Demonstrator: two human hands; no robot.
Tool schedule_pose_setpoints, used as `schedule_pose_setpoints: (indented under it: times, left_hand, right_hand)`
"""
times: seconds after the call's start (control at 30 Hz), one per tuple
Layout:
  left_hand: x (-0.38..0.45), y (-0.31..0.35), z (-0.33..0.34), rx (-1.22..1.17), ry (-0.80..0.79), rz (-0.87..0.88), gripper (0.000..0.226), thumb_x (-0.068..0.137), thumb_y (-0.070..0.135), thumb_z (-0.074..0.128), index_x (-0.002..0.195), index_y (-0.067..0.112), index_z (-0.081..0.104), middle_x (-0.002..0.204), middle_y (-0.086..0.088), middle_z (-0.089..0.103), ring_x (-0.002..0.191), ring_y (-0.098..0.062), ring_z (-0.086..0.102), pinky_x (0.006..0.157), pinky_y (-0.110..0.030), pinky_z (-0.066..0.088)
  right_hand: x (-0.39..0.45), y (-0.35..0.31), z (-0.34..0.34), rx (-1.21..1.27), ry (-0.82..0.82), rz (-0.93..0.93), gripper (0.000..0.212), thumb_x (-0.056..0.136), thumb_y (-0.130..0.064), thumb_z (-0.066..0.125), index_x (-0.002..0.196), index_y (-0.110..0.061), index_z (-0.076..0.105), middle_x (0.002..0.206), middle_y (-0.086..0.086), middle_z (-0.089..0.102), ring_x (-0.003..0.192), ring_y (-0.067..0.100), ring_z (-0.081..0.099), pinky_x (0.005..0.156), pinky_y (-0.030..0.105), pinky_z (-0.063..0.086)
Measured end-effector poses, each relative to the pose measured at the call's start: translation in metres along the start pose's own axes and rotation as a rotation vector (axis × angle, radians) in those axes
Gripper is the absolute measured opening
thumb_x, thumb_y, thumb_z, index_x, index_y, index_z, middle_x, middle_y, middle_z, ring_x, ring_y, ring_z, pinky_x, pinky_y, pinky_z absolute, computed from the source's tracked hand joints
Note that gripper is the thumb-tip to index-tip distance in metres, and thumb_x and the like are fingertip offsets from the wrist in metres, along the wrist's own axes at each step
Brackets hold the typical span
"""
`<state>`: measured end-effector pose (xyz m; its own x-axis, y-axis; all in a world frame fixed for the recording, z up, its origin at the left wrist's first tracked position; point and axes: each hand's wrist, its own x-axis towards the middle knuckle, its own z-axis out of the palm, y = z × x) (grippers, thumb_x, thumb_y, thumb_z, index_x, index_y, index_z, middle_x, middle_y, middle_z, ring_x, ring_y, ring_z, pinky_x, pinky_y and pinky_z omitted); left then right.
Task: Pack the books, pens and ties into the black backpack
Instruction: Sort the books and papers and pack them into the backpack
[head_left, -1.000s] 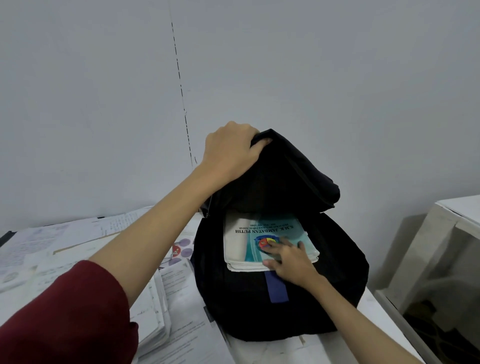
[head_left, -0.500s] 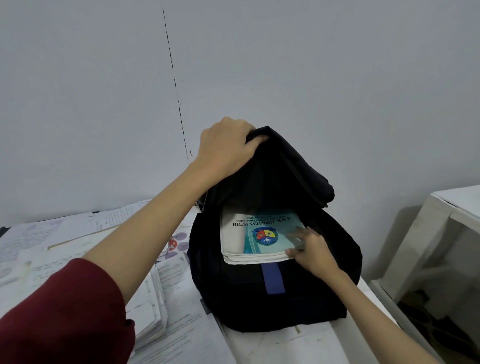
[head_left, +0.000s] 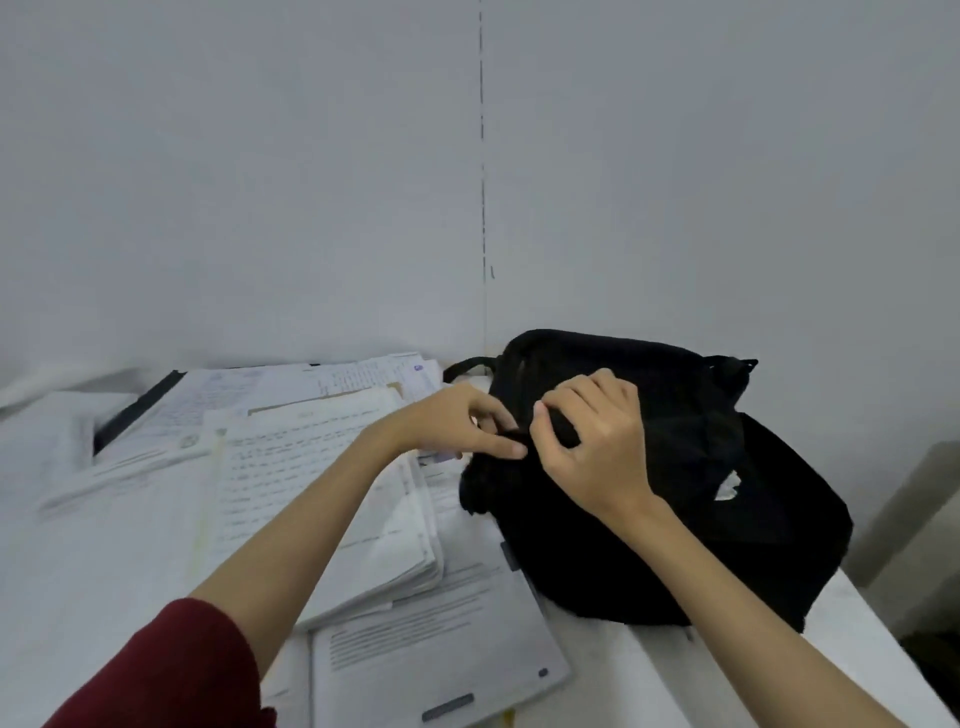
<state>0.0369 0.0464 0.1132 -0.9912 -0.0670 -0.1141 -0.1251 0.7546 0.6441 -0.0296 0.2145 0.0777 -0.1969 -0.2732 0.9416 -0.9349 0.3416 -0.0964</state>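
The black backpack (head_left: 675, 519) sits on the white table against the wall, its flap down over the opening. A small white corner (head_left: 727, 488) shows at a gap on its right side; the books inside are otherwise hidden. My left hand (head_left: 457, 426) pinches the black fabric at the bag's upper left edge. My right hand (head_left: 592, 441) is curled on the black fabric or zip just beside it, thumb and forefinger pinched. No pens or ties are visible.
Stacks of printed papers (head_left: 332, 499) cover the table left of the bag, with a loose sheet (head_left: 431, 649) in front. A white cabinet edge (head_left: 914, 519) stands at the right. The wall is close behind.
The flap that my left hand held up has come down over the books. My right hand left the book and both hands now meet at the bag's top left edge.
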Motion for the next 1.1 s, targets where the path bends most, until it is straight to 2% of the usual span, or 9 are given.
schedule_pose_setpoints:
  times: [0.07, 0.3, 0.43, 0.5, 0.63, 0.77, 0.93, 1.03, 1.1]
  left_hand:
    - [-0.036, -0.038, -0.004, -0.119, 0.046, -0.076, 0.023, 0.081, 0.040, 0.071, 0.100, 0.026, 0.070, 0.086, 0.008, 0.069, 0.073, 0.000, 0.062, 0.067, -0.024, 0.053]
    - [-0.187, -0.189, -0.047, -0.191, 0.678, -0.467, 0.012, 0.091, 0.027, 0.061, 0.092, 0.019, 0.070, 0.097, 0.004, 0.070, 0.090, -0.012, 0.062, 0.069, -0.019, 0.044]
    - [-0.259, -0.256, -0.060, -0.107, 0.711, -0.824, 0.033, 0.090, 0.031, 0.060, 0.116, 0.012, 0.060, 0.122, -0.012, 0.059, 0.110, -0.027, 0.056, 0.090, -0.030, 0.041]
    - [-0.286, -0.285, -0.063, -0.081, 0.672, -0.976, 0.047, 0.090, 0.040, 0.058, 0.127, 0.012, 0.049, 0.128, -0.016, 0.052, 0.117, -0.032, 0.050, 0.095, -0.033, 0.039]
    - [-0.304, -0.307, -0.068, -0.101, 0.738, -0.935, 0.059, 0.089, 0.041, 0.059, 0.135, 0.011, 0.038, 0.124, -0.015, 0.051, 0.113, -0.031, 0.051, 0.092, -0.035, 0.040]
    - [-0.304, -0.314, -0.082, -0.572, 0.764, -0.877, 0.059, 0.088, 0.039, 0.061, 0.133, 0.008, 0.039, 0.112, -0.009, 0.053, 0.096, -0.024, 0.058, 0.076, -0.030, 0.049]
    - [-0.303, -0.322, -0.089, -0.687, 0.731, -0.871, 0.030, 0.090, 0.035, 0.061, 0.089, 0.006, 0.057, 0.090, -0.008, 0.055, 0.075, -0.019, 0.049, 0.066, -0.028, 0.039]
    - [-0.307, -0.315, -0.096, -0.833, 0.689, -0.855, 0.022, 0.089, 0.030, 0.062, 0.081, 0.010, 0.057, 0.079, -0.006, 0.055, 0.063, -0.015, 0.044, 0.058, -0.023, 0.037]
    - [-0.310, -0.307, -0.101, -0.949, 0.676, -0.781, 0.019, 0.089, 0.028, 0.062, 0.087, 0.009, 0.062, 0.088, -0.006, 0.062, 0.072, -0.018, 0.053, 0.065, -0.026, 0.043]
  right_hand:
    - [-0.001, -0.028, 0.028, 0.073, -0.064, -0.019, 0.017, 0.081, -0.014, 0.059, 0.066, -0.008, 0.064, 0.065, 0.001, 0.060, 0.064, 0.020, 0.052, 0.068, 0.029, 0.035]
    - [-0.011, -0.167, 0.134, 0.284, -0.445, -0.045, 0.027, 0.079, -0.023, 0.047, 0.061, -0.012, 0.064, 0.061, -0.002, 0.063, 0.062, 0.018, 0.055, 0.069, 0.031, 0.039]
    - [-0.019, -0.239, 0.185, 0.306, -0.653, -0.063, 0.019, 0.074, -0.020, 0.054, 0.063, -0.012, 0.067, 0.061, -0.002, 0.064, 0.063, 0.019, 0.059, 0.067, 0.035, 0.047]
    - [-0.021, -0.274, 0.212, 0.273, -0.803, -0.096, 0.023, 0.084, -0.023, 0.051, 0.086, -0.012, 0.071, 0.085, 0.001, 0.069, 0.086, 0.023, 0.061, 0.081, 0.038, 0.043]
    - [-0.028, -0.297, 0.246, 0.238, -0.969, 0.001, 0.034, 0.096, -0.030, 0.043, 0.127, -0.020, 0.052, 0.133, -0.006, 0.050, 0.123, 0.018, 0.040, 0.101, 0.032, 0.027]
    - [-0.035, -0.301, 0.256, 0.212, -0.984, 0.072, 0.035, 0.096, -0.031, 0.045, 0.128, -0.020, 0.051, 0.134, -0.006, 0.049, 0.125, 0.017, 0.037, 0.102, 0.032, 0.025]
    - [-0.036, -0.305, 0.252, 0.231, -0.947, 0.112, 0.032, 0.095, -0.028, 0.047, 0.125, -0.017, 0.055, 0.130, -0.006, 0.054, 0.123, 0.017, 0.040, 0.100, 0.031, 0.028]
    - [-0.032, -0.306, 0.250, 0.277, -0.922, 0.154, 0.032, 0.096, -0.026, 0.048, 0.124, -0.016, 0.057, 0.130, -0.005, 0.055, 0.120, 0.018, 0.043, 0.100, 0.032, 0.032]
    - [-0.028, -0.308, 0.249, 0.356, -0.878, 0.245, 0.030, 0.096, -0.025, 0.049, 0.122, -0.015, 0.059, 0.127, -0.005, 0.056, 0.116, 0.017, 0.046, 0.097, 0.030, 0.035]
